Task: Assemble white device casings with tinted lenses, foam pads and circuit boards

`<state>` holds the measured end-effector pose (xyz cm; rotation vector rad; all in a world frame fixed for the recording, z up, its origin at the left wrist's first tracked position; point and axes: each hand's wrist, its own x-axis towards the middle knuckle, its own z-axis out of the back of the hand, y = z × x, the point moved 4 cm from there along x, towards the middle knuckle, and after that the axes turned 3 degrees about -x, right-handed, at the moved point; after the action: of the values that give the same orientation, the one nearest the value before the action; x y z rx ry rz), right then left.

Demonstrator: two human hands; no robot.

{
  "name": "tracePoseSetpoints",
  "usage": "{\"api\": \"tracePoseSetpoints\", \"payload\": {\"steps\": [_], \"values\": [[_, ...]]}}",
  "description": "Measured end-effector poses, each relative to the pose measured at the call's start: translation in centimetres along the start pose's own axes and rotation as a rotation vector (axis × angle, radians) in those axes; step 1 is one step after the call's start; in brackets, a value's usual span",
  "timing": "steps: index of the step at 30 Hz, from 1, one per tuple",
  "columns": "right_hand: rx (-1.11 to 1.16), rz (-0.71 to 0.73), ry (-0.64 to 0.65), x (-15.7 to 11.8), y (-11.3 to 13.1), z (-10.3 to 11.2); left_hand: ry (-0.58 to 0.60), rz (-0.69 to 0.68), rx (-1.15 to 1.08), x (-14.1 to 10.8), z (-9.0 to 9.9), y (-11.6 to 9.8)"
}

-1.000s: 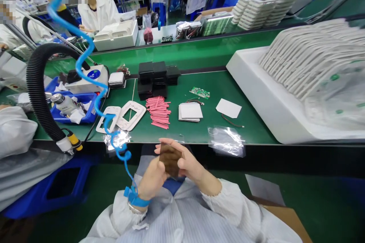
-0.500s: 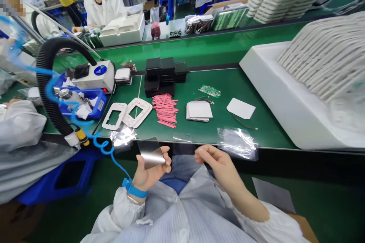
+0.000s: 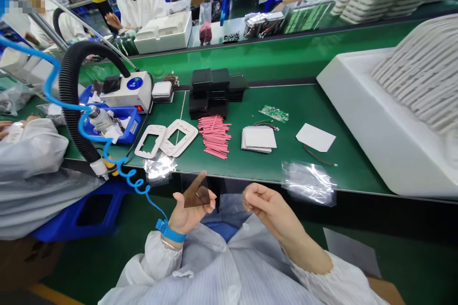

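My left hand holds a dark, see-through rectangular panel just off the table's front edge, with a finger showing through it. A blue wrist strap with a coiled cord is around that wrist. Level with it on the right, my right hand is closed with fingertips pinched together; whatever lies between them, if anything, is hidden. Beyond the hands are pink strips, two white frames, and a stack of white rectangular pieces. Clear plastic film hangs over the table edge to the right.
Stacked black pieces and a green circuit board lie farther back. A large white foam box fills the right side. A black hose and blue bin stand left, near a co-worker's sleeve.
The panel has tilted in my left hand, so its bright reflection is gone and a finger shows through. My right hand stays pinched in nearly the same place. The view has shifted slightly left.
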<state>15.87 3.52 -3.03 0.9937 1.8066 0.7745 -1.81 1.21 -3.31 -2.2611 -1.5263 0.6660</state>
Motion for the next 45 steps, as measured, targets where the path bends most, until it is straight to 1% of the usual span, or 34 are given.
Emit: {"api": "tracePoseSetpoints", "payload": {"steps": [3, 5, 7, 9, 13, 16, 19, 22, 25, 28, 30, 35, 40, 45], "values": [[-0.175, 0.076, -0.122, -0.7, 0.3, 1.5, 0.019, -0.008, 0.006, 0.2, 0.0, 0.2], [-0.197, 0.088, -0.18, -0.8, 0.5, 2.0, 0.052, -0.027, 0.016, 0.3, -0.2, 0.3], [-0.198, 0.093, -0.205, -0.9, 0.7, 1.9, 0.074, -0.037, 0.023, 0.3, -0.5, 0.2], [-0.213, 0.104, -0.19, -0.9, 1.1, 1.1, 0.057, -0.016, 0.007, 0.4, -0.7, 0.1], [-0.245, 0.082, -0.105, -0.7, 1.4, -1.5, -0.049, 0.027, -0.037, 0.6, -0.9, -0.1], [-0.265, 0.06, -0.071, -0.2, 1.4, -3.2, -0.119, -0.001, 0.006, 0.8, -0.7, -0.2], [-0.242, 0.068, -0.061, 0.3, 1.5, -4.1, -0.162, -0.034, 0.1, 1.0, -0.5, -0.3], [-0.214, 0.076, -0.059, 0.7, 1.6, -4.4, -0.171, -0.059, 0.171, 1.1, -0.5, -0.5], [-0.207, 0.077, -0.058, 0.9, 1.5, -4.5, -0.135, -0.107, 0.213, 1.0, -0.7, -0.7], [-0.198, 0.08, -0.059, 1.2, 1.2, -4.6, -0.098, -0.127, 0.186, 1.0, -0.9, -0.7], [-0.196, 0.08, -0.065, 1.5, 0.9, -4.9, -0.096, -0.096, 0.138, 1.1, -1.0, -0.6], [-0.172, 0.068, -0.081, 1.9, 0.4, -5.4, -0.159, -0.025, 0.041, 1.1, -0.8, -0.4], [-0.174, 0.051, -0.092, 2.0, 0.1, -5.7, -0.231, -0.005, 0.048, 1.3, -0.5, -0.3], [-0.175, 0.033, -0.099, 2.1, -0.2, -5.6, -0.236, 0.006, 0.068, 1.4, -0.7, -0.2]]}}
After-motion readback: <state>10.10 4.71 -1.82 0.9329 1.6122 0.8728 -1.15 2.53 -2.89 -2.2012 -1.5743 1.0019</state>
